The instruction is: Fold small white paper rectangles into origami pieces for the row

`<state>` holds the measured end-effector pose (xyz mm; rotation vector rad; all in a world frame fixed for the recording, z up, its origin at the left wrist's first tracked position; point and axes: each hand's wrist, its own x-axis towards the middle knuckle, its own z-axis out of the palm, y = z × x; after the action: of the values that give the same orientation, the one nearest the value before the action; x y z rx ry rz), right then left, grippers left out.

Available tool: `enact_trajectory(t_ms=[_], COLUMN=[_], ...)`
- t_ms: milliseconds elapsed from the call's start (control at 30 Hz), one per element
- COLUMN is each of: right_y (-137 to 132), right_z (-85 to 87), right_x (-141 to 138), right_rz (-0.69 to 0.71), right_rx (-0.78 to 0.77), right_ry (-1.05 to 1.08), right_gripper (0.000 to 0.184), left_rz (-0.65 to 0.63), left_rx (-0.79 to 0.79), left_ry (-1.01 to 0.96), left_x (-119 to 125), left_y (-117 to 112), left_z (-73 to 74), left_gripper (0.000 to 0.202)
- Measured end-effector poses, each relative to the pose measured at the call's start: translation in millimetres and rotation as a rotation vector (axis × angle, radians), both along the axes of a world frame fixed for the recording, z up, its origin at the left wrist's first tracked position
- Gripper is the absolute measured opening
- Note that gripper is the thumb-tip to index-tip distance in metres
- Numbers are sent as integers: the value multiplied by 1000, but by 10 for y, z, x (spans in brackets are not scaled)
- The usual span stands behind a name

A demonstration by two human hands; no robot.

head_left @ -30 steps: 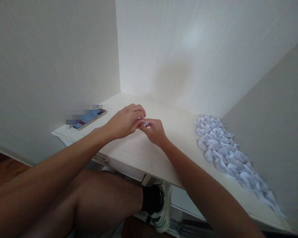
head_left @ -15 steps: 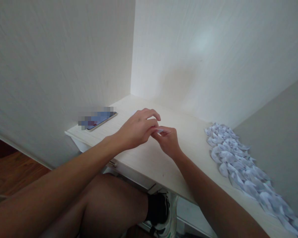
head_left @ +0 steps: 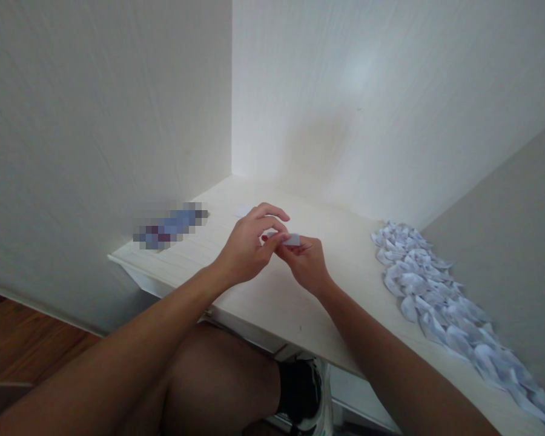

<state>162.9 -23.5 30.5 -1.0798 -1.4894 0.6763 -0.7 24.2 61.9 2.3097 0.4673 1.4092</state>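
Both my hands meet over the middle of the pale wooden desk [head_left: 263,297], pinching a small folded white paper piece [head_left: 291,240] between them. My left hand [head_left: 249,248] grips it from the left with thumb and fingers closed on it, index finger arched above. My right hand [head_left: 306,261] holds its right end from below, fingers curled. A small white paper slip [head_left: 244,211] lies flat on the desk just behind my left hand.
A long heap of several folded white paper pieces [head_left: 436,297] runs along the desk's right side by the grey wall. A phone [head_left: 170,227] lies at the desk's left edge. White walls enclose the back corner. My bare knee and a sneaker [head_left: 320,393] sit under the desk.
My hands stayed together on the paper piece, working it slightly; my left index finger lifted. The view shifted a little as my head moved.
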Motion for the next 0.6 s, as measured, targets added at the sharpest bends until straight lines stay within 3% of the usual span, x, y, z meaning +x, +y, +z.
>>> enact_trajectory(t_ms=[467,600], right_y=[33,65], right_z=[-56,-88], right_x=[77,108], right_rz=[-37,-13], right_rx=[8,-34], right_ry=[-186,-150], right_gripper=[19,26], left_rz=[7,10], left_rx=[-128,-121], left_ry=[-217,-265], left_x=[107,139], left_y=[37,60], left_z=[-237,-288], left_gripper=[11,10])
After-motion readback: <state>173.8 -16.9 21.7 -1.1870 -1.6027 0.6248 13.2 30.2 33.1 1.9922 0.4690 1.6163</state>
